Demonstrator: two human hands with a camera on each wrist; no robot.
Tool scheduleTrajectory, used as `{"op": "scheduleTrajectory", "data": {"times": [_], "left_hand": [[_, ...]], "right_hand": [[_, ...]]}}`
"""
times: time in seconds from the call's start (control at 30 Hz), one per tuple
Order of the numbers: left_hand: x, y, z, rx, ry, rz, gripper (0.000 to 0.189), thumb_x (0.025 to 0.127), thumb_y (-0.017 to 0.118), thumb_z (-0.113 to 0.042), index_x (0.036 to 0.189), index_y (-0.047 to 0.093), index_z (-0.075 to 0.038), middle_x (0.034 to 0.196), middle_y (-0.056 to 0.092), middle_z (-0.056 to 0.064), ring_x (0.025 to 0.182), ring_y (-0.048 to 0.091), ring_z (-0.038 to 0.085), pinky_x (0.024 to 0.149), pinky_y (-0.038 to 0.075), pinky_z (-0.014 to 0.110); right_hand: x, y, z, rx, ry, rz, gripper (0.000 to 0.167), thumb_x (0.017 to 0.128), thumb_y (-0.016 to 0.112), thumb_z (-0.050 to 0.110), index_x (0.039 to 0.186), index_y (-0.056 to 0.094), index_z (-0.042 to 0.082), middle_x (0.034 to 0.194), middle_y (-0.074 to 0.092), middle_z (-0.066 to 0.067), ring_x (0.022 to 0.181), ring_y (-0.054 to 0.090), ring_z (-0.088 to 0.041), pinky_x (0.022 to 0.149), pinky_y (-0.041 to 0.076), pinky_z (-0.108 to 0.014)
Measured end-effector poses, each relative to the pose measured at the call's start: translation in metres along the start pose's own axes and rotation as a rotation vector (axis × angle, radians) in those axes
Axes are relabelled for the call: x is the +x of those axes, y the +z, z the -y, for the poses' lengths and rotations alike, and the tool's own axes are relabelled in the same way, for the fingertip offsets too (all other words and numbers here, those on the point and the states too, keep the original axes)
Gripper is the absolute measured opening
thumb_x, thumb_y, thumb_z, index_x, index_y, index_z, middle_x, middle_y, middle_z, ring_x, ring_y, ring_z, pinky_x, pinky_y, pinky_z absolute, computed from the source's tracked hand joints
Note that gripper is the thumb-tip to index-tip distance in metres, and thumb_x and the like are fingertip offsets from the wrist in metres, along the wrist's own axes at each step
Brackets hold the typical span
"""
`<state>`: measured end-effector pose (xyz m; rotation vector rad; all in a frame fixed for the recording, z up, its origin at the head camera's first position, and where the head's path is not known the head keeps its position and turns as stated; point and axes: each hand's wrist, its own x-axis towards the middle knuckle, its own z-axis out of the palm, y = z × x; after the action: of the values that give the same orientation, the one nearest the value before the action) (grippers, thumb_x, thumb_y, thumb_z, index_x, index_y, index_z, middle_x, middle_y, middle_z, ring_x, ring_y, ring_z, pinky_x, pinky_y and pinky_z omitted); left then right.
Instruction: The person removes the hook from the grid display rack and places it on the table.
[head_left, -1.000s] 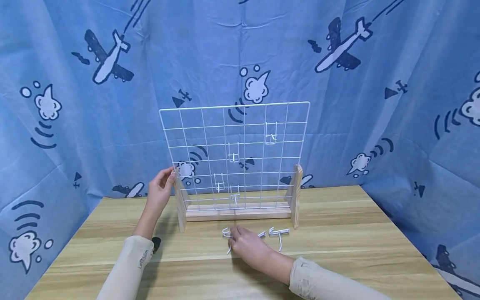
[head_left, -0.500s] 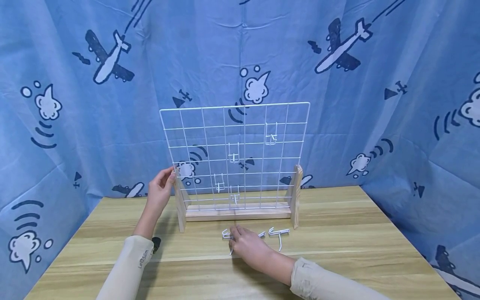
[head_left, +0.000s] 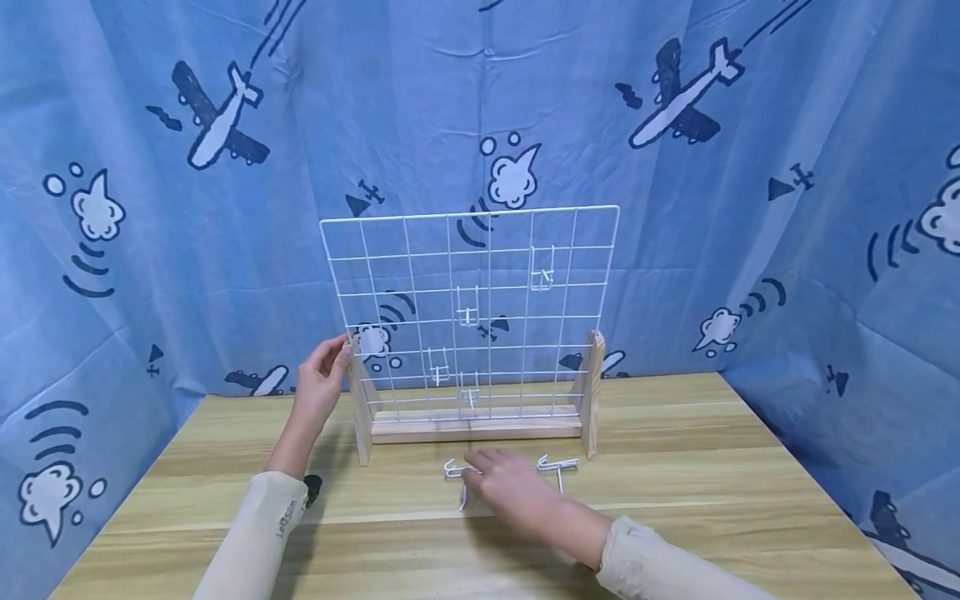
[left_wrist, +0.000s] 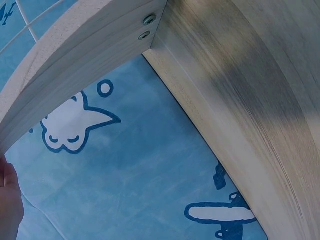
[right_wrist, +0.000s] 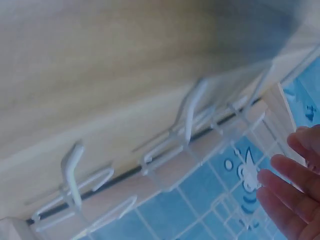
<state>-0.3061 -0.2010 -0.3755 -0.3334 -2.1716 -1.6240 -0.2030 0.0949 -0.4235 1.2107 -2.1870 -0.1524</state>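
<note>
A white wire grid panel (head_left: pixel 469 317) stands upright in a wooden stand (head_left: pixel 477 430), with several white wire hooks (head_left: pixel 542 275) hung on it. My left hand (head_left: pixel 321 377) grips the top of the stand's left upright (head_left: pixel 360 408); in the left wrist view only a bit of that hand (left_wrist: pixel 11 202) shows at the edge. My right hand (head_left: pixel 517 492) is over loose hooks on the table. One loose hook (head_left: pixel 454 470) pokes out at its left, another (head_left: pixel 558 464) lies to its right. In the right wrist view its fingers (right_wrist: pixel 285 200) are spread, apart from the loose hooks (right_wrist: pixel 72 175).
The wood-grain table (head_left: pixel 712 500) reaches back to a blue curtain (head_left: pixel 405 100) printed with planes and clouds. A small black object (head_left: pixel 312 487) shows beside the left sleeve. Screw heads (left_wrist: pixel 149 19) sit in the stand's upright.
My right hand has shifted slightly to the right, covering the loose hook end that showed between it and the rightmost hook. The left hand stays on the upright.
</note>
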Motion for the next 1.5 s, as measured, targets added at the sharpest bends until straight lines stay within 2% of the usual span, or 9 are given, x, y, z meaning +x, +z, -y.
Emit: {"op": "scheduleTrajectory", "data": {"times": [0.13, 0.2, 0.37, 0.53, 0.7, 0.9, 1.03, 1.33, 1.5], "left_hand": [[0.0, 0.001, 0.0, 0.007, 0.001, 0.007, 0.043, 0.101, 0.049, -0.028, 0.135, 0.051, -0.001, 0.132, 0.055, 0.015, 0.119, 0.053, 0.016, 0.093, 0.043, 0.01], [0.0, 0.002, 0.001, 0.007, 0.003, 0.005, 0.042, 0.101, 0.049, -0.027, 0.135, 0.051, -0.001, 0.132, 0.055, 0.016, 0.12, 0.052, 0.02, 0.093, 0.043, 0.01], [0.0, 0.003, 0.001, 0.014, 0.002, 0.0, 0.043, 0.101, 0.049, -0.028, 0.135, 0.051, -0.001, 0.133, 0.055, 0.015, 0.12, 0.052, 0.019, 0.093, 0.043, 0.009], [0.001, 0.003, 0.001, -0.004, 0.003, 0.002, 0.042, 0.101, 0.049, -0.027, 0.135, 0.051, -0.001, 0.133, 0.055, 0.015, 0.12, 0.052, 0.019, 0.094, 0.043, 0.01], [0.002, 0.004, 0.002, -0.009, -0.008, -0.003, 0.041, 0.101, 0.049, -0.025, 0.134, 0.052, -0.001, 0.131, 0.055, 0.018, 0.114, 0.053, 0.01, 0.093, 0.044, 0.01], [0.0, 0.007, 0.0, -0.01, -0.031, -0.006, 0.041, 0.101, 0.049, -0.026, 0.135, 0.052, -0.002, 0.132, 0.055, 0.016, 0.117, 0.053, 0.015, 0.094, 0.043, 0.011], [0.0, 0.008, -0.002, -0.018, -0.031, -0.01, 0.042, 0.101, 0.049, -0.027, 0.135, 0.051, -0.002, 0.133, 0.054, 0.015, 0.12, 0.052, 0.019, 0.095, 0.043, 0.011], [-0.002, 0.007, 0.0, -0.017, -0.037, -0.015, 0.043, 0.101, 0.049, -0.028, 0.135, 0.051, -0.001, 0.13, 0.055, 0.017, 0.107, 0.052, 0.002, 0.09, 0.044, 0.009], [-0.002, 0.004, 0.0, -0.005, -0.041, -0.034, 0.043, 0.101, 0.049, -0.029, 0.134, 0.052, -0.002, 0.13, 0.056, 0.016, 0.111, 0.053, 0.006, 0.092, 0.043, 0.009]], "right_hand": [[-0.001, -0.003, -0.011, 0.064, 0.022, -0.158, 0.018, 0.075, 0.08, 0.011, 0.089, 0.07, 0.008, 0.092, 0.07, -0.004, 0.085, 0.067, -0.016, 0.076, 0.056, -0.025], [-0.002, -0.007, -0.018, 0.074, 0.046, -0.21, 0.022, 0.073, 0.082, 0.01, 0.091, 0.071, 0.007, 0.092, 0.071, -0.004, 0.084, 0.067, -0.016, 0.074, 0.057, -0.026], [-0.004, -0.018, -0.035, 0.103, 0.132, -0.29, 0.025, 0.071, 0.083, 0.008, 0.094, 0.073, 0.007, 0.092, 0.072, -0.005, 0.082, 0.068, -0.019, 0.072, 0.058, -0.031], [-0.004, -0.029, -0.052, 0.125, 0.164, -0.371, 0.026, 0.069, 0.082, 0.005, 0.094, 0.074, 0.004, 0.09, 0.072, -0.007, 0.081, 0.069, -0.021, 0.072, 0.059, -0.034], [-0.003, -0.039, -0.067, 0.146, 0.196, -0.438, 0.029, 0.067, 0.081, -0.002, 0.095, 0.073, 0.002, 0.089, 0.072, -0.009, 0.08, 0.069, -0.022, 0.07, 0.059, -0.035], [0.001, -0.057, -0.084, 0.178, 0.278, -0.489, 0.028, 0.072, 0.079, -0.004, 0.099, 0.073, 0.001, 0.094, 0.072, -0.012, 0.084, 0.069, -0.026, 0.073, 0.059, -0.037], [0.003, -0.067, -0.095, 0.201, 0.32, -0.552, 0.026, 0.076, 0.076, -0.004, 0.102, 0.072, 0.001, 0.098, 0.072, -0.013, 0.087, 0.068, -0.028, 0.074, 0.059, -0.039], [0.009, -0.079, -0.112, 0.239, 0.449, -0.708, 0.026, 0.081, 0.072, -0.005, 0.106, 0.071, -0.001, 0.104, 0.071, -0.014, 0.094, 0.067, -0.031, 0.083, 0.055, -0.045], [0.019, -0.082, -0.118, 0.245, 0.536, -0.787, 0.023, 0.085, 0.069, -0.002, 0.108, 0.07, -0.004, 0.108, 0.07, -0.016, 0.102, 0.065, -0.033, 0.089, 0.053, -0.047]]}}
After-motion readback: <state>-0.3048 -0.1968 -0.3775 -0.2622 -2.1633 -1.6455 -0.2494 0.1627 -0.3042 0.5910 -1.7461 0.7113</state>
